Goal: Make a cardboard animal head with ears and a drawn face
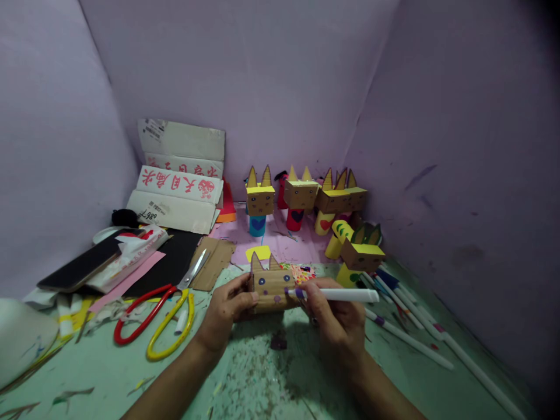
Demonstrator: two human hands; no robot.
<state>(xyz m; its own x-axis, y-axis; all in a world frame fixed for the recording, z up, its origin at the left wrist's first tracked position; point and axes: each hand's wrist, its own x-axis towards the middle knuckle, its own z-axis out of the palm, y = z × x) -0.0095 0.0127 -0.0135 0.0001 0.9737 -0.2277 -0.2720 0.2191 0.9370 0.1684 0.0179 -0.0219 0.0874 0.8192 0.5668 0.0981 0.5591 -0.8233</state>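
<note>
A brown cardboard cat head point(268, 291) with two pointed ears, round eyes and purple marks faces me low over the green table. My left hand point(230, 306) is closed on its left end, thumb at the front. A white marker pen point(341, 295) with a purple tip lies between the fingers of my right hand point(335, 321). Its tip meets the right side of the drawn face, near the cheek. Part of the head's right end is hidden behind the right hand.
Finished cardboard cats point(260, 201) stand at the back and right. Large scissors point(175, 303) with red and yellow handles lie open at left. Folded white cardboard point(179, 186) leans at the back left. Several marker pens point(411, 338) lie at right. Paper scraps litter the table point(245, 373).
</note>
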